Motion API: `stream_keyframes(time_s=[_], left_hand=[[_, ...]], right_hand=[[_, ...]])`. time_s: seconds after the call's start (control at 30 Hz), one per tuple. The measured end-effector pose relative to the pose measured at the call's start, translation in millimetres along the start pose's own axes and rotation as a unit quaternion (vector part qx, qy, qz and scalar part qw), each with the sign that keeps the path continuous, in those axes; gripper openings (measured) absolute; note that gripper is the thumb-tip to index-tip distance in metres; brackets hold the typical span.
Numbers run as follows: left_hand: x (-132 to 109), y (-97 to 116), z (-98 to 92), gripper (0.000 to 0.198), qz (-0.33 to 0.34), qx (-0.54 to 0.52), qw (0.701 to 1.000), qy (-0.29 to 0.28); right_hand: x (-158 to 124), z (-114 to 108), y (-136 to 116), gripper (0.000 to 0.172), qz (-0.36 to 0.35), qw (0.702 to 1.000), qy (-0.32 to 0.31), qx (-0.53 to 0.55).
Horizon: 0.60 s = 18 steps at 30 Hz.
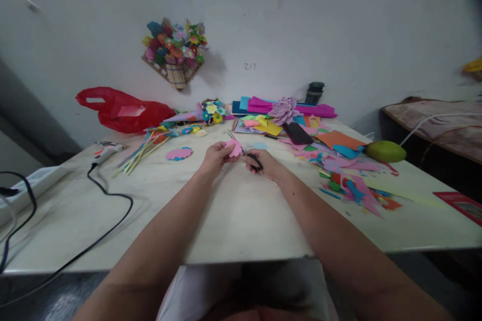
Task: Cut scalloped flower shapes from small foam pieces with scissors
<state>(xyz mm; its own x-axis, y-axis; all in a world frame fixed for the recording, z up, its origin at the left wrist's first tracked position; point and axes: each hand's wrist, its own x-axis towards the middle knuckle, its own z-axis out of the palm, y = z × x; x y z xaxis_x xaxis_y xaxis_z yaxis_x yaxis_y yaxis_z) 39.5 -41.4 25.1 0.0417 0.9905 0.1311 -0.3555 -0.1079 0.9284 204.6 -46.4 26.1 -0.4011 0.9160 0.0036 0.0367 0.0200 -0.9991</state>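
My left hand (pixel 217 156) is closed, pinching a small pink scalloped piece (pixel 234 148) that looks like craft foam or paper. My right hand (pixel 264 164) grips the black handles of a pair of scissors (pixel 257 161). The scissor blades reach up and left, right at the pink piece; whether they are cutting into it I cannot tell. To the left on the table lies a pink round piece with a blue scalloped edge (pixel 179 153). A pale blue piece (pixel 259 145) lies just behind my right hand.
A glue gun (pixel 107 150) with a black cord and a white power strip (pixel 35 185) lie at left. Behind are a red plastic bag (pixel 124 110), thin sticks (pixel 137 153) and paper flowers (pixel 213 110). Coloured scraps (pixel 346 165), a phone (pixel 298 133) and a green fruit (pixel 386 151) occupy the right.
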Motion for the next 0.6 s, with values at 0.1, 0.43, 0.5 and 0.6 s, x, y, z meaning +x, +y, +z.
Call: stream_keyframes(time_s=[0.1, 0.43, 0.5, 0.6], left_hand=[[0.3, -0.8, -0.1, 0.039, -0.002, -0.007, 1.000, 0.000], [2.9, -3.5, -2.3, 0.035, -0.013, -0.006, 1.000, 0.013], [3.3, -4.0, -2.9, 0.035, -0.012, -0.010, 1.000, 0.012], [4.0, -4.9, -3.7, 0.034, -0.010, -0.016, 1.000, 0.014]], right_hand=[[-0.5, 0.9, -0.1, 0.025, -0.001, 1.000, -0.001, 0.001], [3.1, 1.4, 3.3, 0.027, -0.005, 1.000, 0.003, 0.001], [4.8, 0.5, 5.8, 0.028, -0.013, 1.000, 0.000, 0.001], [6.9, -0.5, 9.0, 0.028, -0.026, 1.000, -0.001, -0.002]])
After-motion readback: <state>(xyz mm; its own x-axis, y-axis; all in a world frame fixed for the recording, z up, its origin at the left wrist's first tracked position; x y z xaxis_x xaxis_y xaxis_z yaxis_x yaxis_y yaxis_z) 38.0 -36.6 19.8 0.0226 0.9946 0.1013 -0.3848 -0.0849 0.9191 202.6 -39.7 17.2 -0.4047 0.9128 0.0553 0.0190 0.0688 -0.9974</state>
